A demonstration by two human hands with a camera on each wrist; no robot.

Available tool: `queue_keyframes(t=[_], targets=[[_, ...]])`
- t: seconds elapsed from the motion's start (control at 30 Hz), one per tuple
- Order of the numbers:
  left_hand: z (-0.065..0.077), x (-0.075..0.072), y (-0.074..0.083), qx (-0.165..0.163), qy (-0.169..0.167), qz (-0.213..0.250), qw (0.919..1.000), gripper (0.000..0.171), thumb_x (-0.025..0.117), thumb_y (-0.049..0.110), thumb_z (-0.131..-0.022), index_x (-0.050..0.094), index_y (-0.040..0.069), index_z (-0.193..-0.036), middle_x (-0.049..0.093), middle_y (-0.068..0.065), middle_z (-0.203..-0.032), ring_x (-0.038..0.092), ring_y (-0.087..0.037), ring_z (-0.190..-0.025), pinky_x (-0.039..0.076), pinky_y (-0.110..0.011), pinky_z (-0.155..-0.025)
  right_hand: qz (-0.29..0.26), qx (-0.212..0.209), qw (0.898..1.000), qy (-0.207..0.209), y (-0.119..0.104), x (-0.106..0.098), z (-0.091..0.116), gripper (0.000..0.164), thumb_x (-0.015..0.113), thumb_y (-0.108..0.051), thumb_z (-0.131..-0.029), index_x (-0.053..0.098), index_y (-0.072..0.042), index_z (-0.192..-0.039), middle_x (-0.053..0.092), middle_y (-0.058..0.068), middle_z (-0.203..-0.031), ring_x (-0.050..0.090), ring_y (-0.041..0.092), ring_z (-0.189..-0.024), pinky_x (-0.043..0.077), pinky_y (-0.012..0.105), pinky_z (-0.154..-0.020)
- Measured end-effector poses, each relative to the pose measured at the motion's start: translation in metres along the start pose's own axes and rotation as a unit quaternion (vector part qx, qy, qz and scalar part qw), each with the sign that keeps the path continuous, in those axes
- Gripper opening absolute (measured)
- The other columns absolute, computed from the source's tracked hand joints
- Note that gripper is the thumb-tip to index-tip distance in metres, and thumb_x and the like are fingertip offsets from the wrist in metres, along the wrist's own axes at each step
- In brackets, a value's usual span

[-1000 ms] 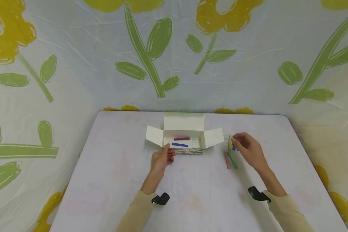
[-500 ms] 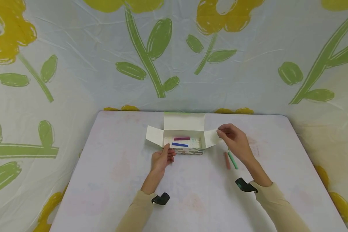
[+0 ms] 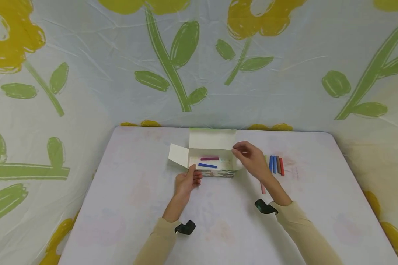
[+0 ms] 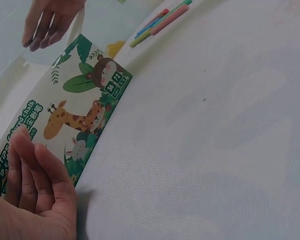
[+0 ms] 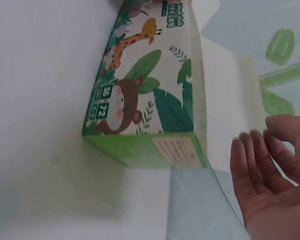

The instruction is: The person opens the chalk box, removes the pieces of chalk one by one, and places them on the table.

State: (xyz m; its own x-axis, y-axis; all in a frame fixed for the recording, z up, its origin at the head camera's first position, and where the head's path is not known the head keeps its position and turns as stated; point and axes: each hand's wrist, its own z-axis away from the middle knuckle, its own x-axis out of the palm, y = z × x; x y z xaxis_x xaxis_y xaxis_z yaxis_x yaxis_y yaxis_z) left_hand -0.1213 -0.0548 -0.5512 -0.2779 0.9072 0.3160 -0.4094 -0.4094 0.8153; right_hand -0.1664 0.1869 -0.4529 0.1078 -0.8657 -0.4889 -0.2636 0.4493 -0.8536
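An opened box of coloured chalk (image 3: 218, 173) stands on the table, its front printed with animals. Inside, a purple chalk stick (image 3: 209, 158) and a blue chalk stick (image 3: 207, 165) lie on top. My left hand (image 3: 185, 181) grips the box's front wall, thumb at the rim and fingers against the printed face (image 4: 72, 120). Over the right end of the box hovers my right hand (image 3: 251, 159); its fingers are bent loosely with the thumb near the fingertips (image 5: 238, 145). Nothing shows between them, and the hand covers most of the right flap.
Right of the box lie several chalk sticks, among them blue (image 3: 271, 164), brown (image 3: 278, 165) and red (image 3: 282, 166). A pink chalk stick (image 3: 263, 188) lies nearer, partly behind my right forearm. The box lid (image 3: 213, 138) and left flap (image 3: 178, 155) stand open.
My right hand has moved left from the chalk sticks on the table to above the box's right end. The left hand has stayed on the box.
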Motion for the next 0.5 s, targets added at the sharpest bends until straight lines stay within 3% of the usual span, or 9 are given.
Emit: queue_keyframes(t=[0.1, 0.37, 0.5], targets=[[0.001, 0.001, 0.0, 0.003, 0.005, 0.001, 1.0, 0.041, 0.067, 0.037, -0.1, 0.07, -0.002, -0.087, 0.071, -0.005, -0.074, 0.059, -0.009, -0.061, 0.054, -0.022, -0.061, 0.003, -0.007, 1.0, -0.012, 0.015, 0.011, -0.007, 0.022, 0.068, -0.014, -0.101, 0.067, 0.0, -0.118, 0.07, 0.014, -0.11, 0.066, 0.028, -0.103, 0.051, 0.014, -0.089], [0.002, 0.001, -0.001, 0.015, 0.005, 0.003, 0.9999, 0.041, 0.067, 0.035, -0.1, 0.07, -0.002, -0.084, 0.07, -0.005, -0.072, 0.058, -0.009, -0.058, 0.053, -0.022, -0.058, -0.012, -0.017, 0.998, -0.052, 0.015, 0.041, -0.02, 0.019, 0.072, -0.009, -0.097, 0.069, 0.0, -0.113, 0.072, 0.013, -0.104, 0.069, 0.028, -0.097, 0.058, 0.045, -0.09], [0.001, 0.001, -0.003, 0.02, 0.002, 0.002, 0.9998, 0.041, 0.067, 0.036, -0.1, 0.071, 0.0, -0.081, 0.069, -0.004, -0.071, 0.058, -0.008, -0.057, 0.053, -0.021, -0.057, -0.014, -0.03, 0.996, -0.082, 0.018, 0.053, -0.025, 0.021, 0.072, -0.007, -0.097, 0.069, 0.004, -0.114, 0.073, 0.015, -0.105, 0.07, 0.031, -0.097, 0.058, 0.047, -0.089]])
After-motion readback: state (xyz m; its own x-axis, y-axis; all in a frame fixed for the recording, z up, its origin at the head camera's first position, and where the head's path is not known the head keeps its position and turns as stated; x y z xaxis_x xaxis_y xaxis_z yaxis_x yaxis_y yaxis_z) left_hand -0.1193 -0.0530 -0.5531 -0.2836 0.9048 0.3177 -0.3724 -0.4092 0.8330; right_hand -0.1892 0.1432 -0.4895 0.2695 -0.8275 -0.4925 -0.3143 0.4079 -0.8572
